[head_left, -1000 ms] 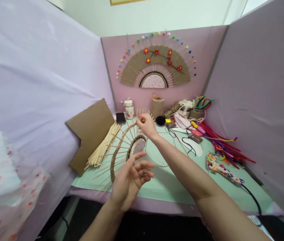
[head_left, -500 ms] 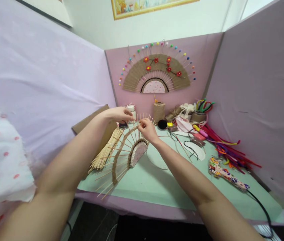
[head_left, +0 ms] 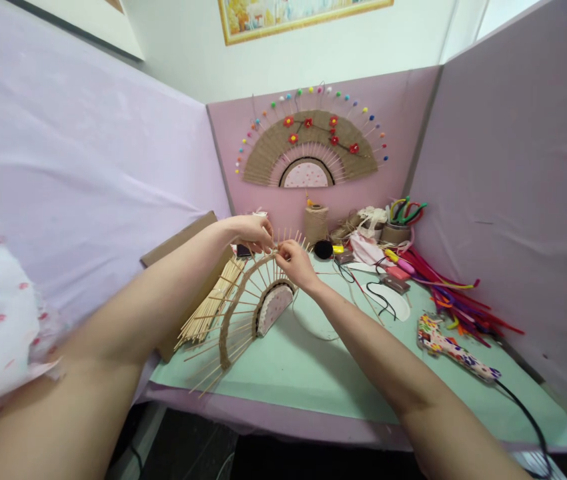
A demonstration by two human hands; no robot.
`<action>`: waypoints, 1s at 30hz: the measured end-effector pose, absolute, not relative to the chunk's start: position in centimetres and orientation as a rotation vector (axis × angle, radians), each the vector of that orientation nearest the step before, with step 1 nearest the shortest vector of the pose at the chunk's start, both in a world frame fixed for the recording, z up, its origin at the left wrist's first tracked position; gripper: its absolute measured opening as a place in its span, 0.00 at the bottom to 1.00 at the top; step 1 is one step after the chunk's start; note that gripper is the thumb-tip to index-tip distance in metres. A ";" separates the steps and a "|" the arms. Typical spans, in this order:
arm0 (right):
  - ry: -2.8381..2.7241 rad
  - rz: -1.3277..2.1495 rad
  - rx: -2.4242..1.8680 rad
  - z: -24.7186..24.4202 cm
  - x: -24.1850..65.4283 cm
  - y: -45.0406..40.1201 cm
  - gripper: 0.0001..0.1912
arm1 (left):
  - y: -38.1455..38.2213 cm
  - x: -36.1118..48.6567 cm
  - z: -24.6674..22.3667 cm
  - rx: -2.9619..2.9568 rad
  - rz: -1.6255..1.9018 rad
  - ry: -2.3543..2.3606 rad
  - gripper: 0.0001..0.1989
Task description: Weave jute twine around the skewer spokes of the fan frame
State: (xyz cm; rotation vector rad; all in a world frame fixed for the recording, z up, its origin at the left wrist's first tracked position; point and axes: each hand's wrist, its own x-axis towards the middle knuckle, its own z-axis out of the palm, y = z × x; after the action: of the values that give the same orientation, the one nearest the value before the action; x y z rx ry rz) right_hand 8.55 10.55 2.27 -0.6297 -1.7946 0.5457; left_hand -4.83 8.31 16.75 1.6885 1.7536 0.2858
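Note:
A half-round fan frame (head_left: 236, 300) of thin wooden sticks stands tilted on the table. A brown twine band runs through its sticks, and a pink dotted half-disc (head_left: 274, 310) fills its centre. At the far upper edge, my right hand (head_left: 294, 262) is closed in a pinch on the frame where the band runs. My left hand (head_left: 253, 233) reaches over the frame from the left, fingers bent together close to the right fingertips; whatever they pinch is too small to make out. A thin strand of twine (head_left: 313, 337) loops across the table below my right hand.
A bundle of sticks (head_left: 211, 310) lies left, beside a cardboard sheet (head_left: 178, 240). Behind are a twine spool (head_left: 316, 223) and a scissors pot (head_left: 396, 233). Pipe cleaners (head_left: 456, 293) and a patterned glue gun (head_left: 456, 350) lie right. A finished fan (head_left: 263, 150) hangs on the back panel.
My left hand has come down and right, its fingers now close against my right fingertips. My right hand stays at the frame's edge. The view has shifted slightly.

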 end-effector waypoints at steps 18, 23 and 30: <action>-1.804 0.574 -0.914 3.1 10.3 10.4 0.10 | 9.5 -4.3 15.3 2.002 0.072 1.875 0.10; -1.824 0.515 -1.007 3.9 10.7 10.2 0.11 | 9.1 -3.4 16.2 1.933 -0.061 1.891 0.14; -1.848 0.521 -1.034 4.3 10.8 10.3 0.12 | 9.4 -2.4 17.2 1.848 -0.147 1.849 0.14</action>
State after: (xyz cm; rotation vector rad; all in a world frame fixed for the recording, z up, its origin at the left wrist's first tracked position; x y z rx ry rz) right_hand 10.82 10.32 4.26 -1.0340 -1.8478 0.5206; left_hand -2.42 9.36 17.17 1.8482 1.8486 -0.1467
